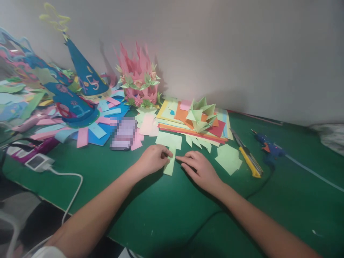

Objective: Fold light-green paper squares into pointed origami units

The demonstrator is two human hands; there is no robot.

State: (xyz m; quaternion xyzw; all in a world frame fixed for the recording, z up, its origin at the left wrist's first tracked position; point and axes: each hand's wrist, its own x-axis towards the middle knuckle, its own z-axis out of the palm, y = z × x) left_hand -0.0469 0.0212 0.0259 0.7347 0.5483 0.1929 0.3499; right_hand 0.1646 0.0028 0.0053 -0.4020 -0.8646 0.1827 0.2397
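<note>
Paper strip (169,169), pale green, lies on the surface (150,215) partly under the curled left hand (153,159), pinched or not I cannot tell, right hand (200,168) unclenched at its right edge; I judge it light, easily creased, best held by its long edges.

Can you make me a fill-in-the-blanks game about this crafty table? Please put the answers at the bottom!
1. The blue cone hat nearest the pink paper crown shows the number ____.
2. The left hand is touching a paper strip coloured light ____.
3. In the picture, the glue gun lies to the ____ of the utility knife.

Missing words: 5; green; right.
</note>
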